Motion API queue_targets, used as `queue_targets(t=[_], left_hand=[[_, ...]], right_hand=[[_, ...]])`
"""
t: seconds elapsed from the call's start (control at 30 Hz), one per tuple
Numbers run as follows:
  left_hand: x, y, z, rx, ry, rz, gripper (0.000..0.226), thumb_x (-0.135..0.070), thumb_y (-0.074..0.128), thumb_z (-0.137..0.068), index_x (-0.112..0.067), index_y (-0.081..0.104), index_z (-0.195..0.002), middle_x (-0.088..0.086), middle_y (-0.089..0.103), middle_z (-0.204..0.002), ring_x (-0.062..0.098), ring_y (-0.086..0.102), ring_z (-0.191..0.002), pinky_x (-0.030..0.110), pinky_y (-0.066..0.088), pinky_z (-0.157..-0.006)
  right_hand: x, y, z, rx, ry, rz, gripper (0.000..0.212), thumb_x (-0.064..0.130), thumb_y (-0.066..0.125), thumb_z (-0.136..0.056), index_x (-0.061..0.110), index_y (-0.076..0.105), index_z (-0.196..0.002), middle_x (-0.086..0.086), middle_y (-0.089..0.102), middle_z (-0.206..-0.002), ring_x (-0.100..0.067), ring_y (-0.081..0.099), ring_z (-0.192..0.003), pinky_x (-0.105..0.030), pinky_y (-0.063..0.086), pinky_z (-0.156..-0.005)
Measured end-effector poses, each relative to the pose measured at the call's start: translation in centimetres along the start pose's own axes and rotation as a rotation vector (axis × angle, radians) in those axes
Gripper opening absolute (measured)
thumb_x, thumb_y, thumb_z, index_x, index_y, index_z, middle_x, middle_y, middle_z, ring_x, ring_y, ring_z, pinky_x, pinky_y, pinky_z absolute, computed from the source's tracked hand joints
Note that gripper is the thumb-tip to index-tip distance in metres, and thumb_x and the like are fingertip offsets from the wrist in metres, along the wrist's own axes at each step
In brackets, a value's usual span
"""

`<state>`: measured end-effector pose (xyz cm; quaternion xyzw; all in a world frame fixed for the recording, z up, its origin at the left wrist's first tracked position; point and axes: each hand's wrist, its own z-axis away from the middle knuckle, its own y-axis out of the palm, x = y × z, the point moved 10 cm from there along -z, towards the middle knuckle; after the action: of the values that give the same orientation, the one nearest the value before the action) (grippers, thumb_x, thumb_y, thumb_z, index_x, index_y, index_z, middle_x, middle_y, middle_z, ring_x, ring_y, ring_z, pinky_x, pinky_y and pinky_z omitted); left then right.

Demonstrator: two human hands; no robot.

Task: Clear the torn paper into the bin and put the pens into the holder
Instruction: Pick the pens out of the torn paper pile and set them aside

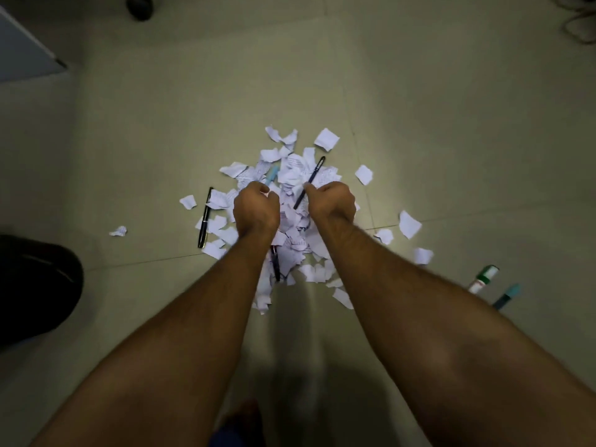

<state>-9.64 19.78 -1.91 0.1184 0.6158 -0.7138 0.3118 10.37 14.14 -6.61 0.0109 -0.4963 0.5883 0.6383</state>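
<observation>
A heap of torn white paper (292,175) lies on the tiled floor in the middle of the view. My left hand (256,206) is closed over the heap, and a light blue pen (272,174) sticks out beyond its fingers. My right hand (332,200) pinches a dark blue pen (311,180) that slants up to the right. A black pen (205,217) lies on the floor left of the heap. Another dark pen (275,262) lies in the paper under my left wrist. No bin or holder shows.
A green-and-white marker (483,279) and a teal pen (506,296) lie on the floor at the right. Loose scraps (409,224) are scattered around the heap. A dark object (35,285) sits at the left edge, and a grey panel (22,46) at the upper left.
</observation>
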Motion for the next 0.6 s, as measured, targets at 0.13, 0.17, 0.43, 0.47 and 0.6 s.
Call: queue_targets(t=[0.13,0.17,0.43,0.47,0.6], left_hand=[[0.2,1.3,-3.3,0.079,0.014,-0.199,0.025,-0.012,0.054,-0.089,-0.007,0.070,-0.107,0.018,0.068,-0.114,0.035,0.063,-0.107,0.036,0.052,-0.084],[0.4,1.7,-3.6,0.107,0.012,-0.257,0.024,-0.011,0.055,-0.089,-0.006,0.070,-0.107,0.018,0.067,-0.115,0.035,0.063,-0.108,0.037,0.052,-0.085],[-0.7,1.8,-3.9,0.127,0.080,-0.384,0.020,-0.016,0.062,-0.089,-0.007,0.066,-0.106,0.014,0.068,-0.114,0.032,0.064,-0.108,0.038,0.054,-0.082],[-1.1,1.6,-3.8,0.116,0.094,-0.357,0.021,-0.018,0.062,-0.088,-0.008,0.067,-0.105,0.014,0.069,-0.110,0.032,0.065,-0.104,0.037,0.054,-0.080],[-4.4,0.4,-2.1,0.068,0.201,-0.259,0.027,-0.025,0.059,-0.083,-0.008,0.070,-0.102,0.012,0.070,-0.100,0.031,0.065,-0.092,0.035,0.051,-0.071]], right_hand=[[0.9,1.0,-1.6,0.015,0.025,0.062,0.058,0.053,0.068,-0.085,0.005,0.064,-0.118,-0.016,0.067,-0.124,-0.035,0.063,-0.115,-0.038,0.052,-0.089],[0.9,1.4,-1.7,0.024,0.036,0.066,0.057,0.051,0.069,-0.085,0.005,0.063,-0.119,-0.016,0.066,-0.125,-0.035,0.063,-0.114,-0.038,0.052,-0.089],[1.3,1.3,-1.7,0.014,0.074,0.026,0.035,0.033,0.070,-0.081,0.008,0.067,-0.106,-0.012,0.071,-0.113,-0.033,0.067,-0.102,-0.035,0.053,-0.081],[1.3,1.2,-1.5,0.009,0.084,-0.013,0.033,0.032,0.071,-0.080,0.007,0.069,-0.102,-0.012,0.072,-0.109,-0.033,0.068,-0.099,-0.034,0.053,-0.079],[0.3,0.4,0.0,0.007,0.124,-0.263,0.019,0.036,0.075,-0.071,0.017,0.073,-0.073,-0.006,0.076,-0.081,-0.031,0.073,-0.079,-0.041,0.061,-0.077]])
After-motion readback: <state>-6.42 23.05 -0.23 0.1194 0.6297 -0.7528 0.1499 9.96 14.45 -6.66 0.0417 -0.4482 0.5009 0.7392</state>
